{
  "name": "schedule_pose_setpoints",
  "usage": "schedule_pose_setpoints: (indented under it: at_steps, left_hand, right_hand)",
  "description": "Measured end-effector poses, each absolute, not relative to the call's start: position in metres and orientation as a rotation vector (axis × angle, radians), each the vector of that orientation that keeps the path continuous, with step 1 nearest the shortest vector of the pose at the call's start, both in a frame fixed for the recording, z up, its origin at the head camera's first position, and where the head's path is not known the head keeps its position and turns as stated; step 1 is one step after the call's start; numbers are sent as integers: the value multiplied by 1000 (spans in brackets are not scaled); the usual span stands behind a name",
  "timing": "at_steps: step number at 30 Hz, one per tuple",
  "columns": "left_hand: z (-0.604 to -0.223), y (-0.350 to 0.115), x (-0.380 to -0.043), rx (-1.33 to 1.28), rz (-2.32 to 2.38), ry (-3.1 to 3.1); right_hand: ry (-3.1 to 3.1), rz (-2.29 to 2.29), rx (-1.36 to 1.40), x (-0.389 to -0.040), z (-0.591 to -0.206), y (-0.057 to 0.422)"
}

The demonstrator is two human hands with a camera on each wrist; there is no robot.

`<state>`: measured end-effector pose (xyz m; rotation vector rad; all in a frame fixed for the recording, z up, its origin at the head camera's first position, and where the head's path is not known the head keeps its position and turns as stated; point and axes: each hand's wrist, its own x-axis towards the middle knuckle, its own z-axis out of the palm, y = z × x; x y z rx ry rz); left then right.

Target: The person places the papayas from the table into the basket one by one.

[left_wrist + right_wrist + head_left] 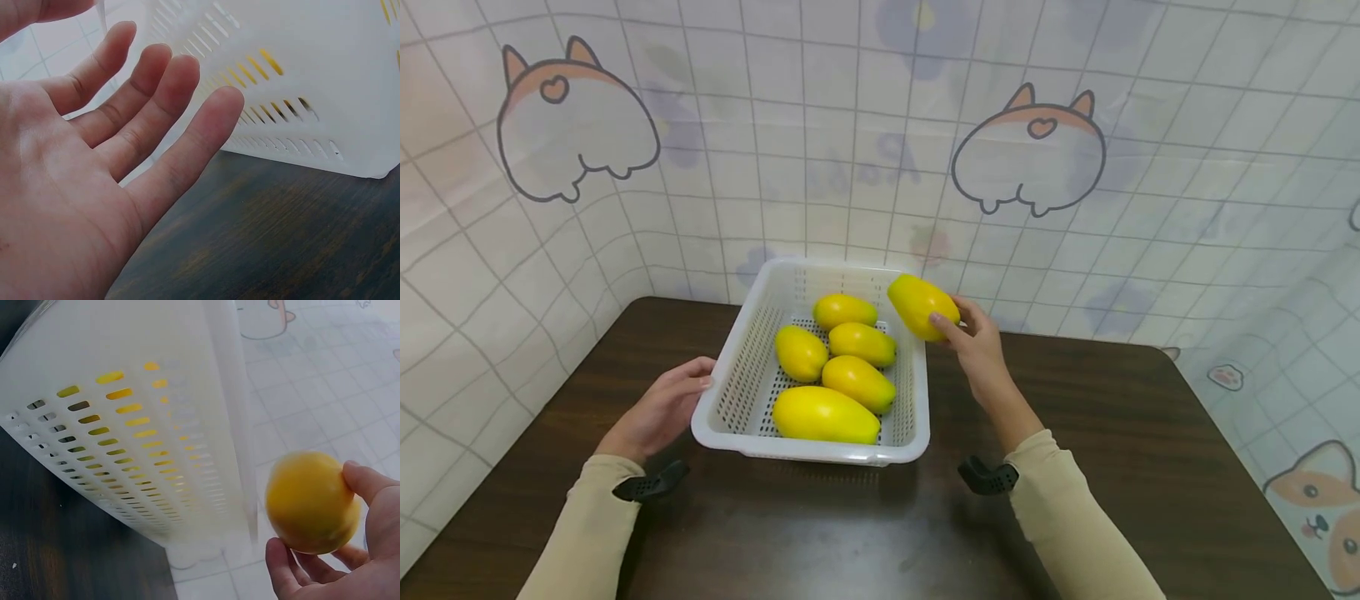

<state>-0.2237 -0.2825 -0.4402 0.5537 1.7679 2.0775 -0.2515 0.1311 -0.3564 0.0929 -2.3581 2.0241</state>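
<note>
A white plastic basket (811, 451) with slotted walls stands on the table and holds several yellow papayas (824, 414) with greenish tips. My right hand (982, 348) grips another papaya (917, 304) above the basket's right rim, thumb on the near side. In the right wrist view, the fingers (284, 565) curl under this papaya (312, 501), just outside the basket wall (187, 337). At the basket's left side is my left hand (662, 406), its fingertips by the rim. The left wrist view shows its palm and loosely extended fingers (172, 165) holding nothing; whether they touch the wall I cannot tell.
The dark wooden table (820, 533) extends to both sides of the basket and in front of it. Behind it hangs a white gridded sheet (820, 108) with cartoon corgis. A black strap device (988, 477) sits at each wrist.
</note>
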Motion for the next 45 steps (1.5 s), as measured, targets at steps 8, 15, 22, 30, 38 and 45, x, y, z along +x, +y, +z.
schedule_pose_setpoints:
  at_steps: [8, 15, 22, 30, 38, 45]
  left_hand:
    - [-439, -284, -222, 583, 2083, 1736]
    - [-440, -284, -221, 538, 2081, 1766]
    - [-441, -285, -222, 541, 2084, 1760]
    - [-439, -282, -224, 561, 2072, 1764]
    - [-439, -281, -221, 528, 2064, 1802]
    - [-438, -283, -222, 563, 2073, 1754]
  right_hand:
    - [-2376, 2014, 164, -261, -372, 135]
    - [-2431, 1919, 245, -262, -378, 132]
    - [-2456, 1906, 282, -263, -378, 130]
    - [-2423, 1966, 303, -260, -373, 128]
    - [-2446, 1944, 274, -249, -358, 125]
    - [-2447, 1934, 279, -249, -362, 129]
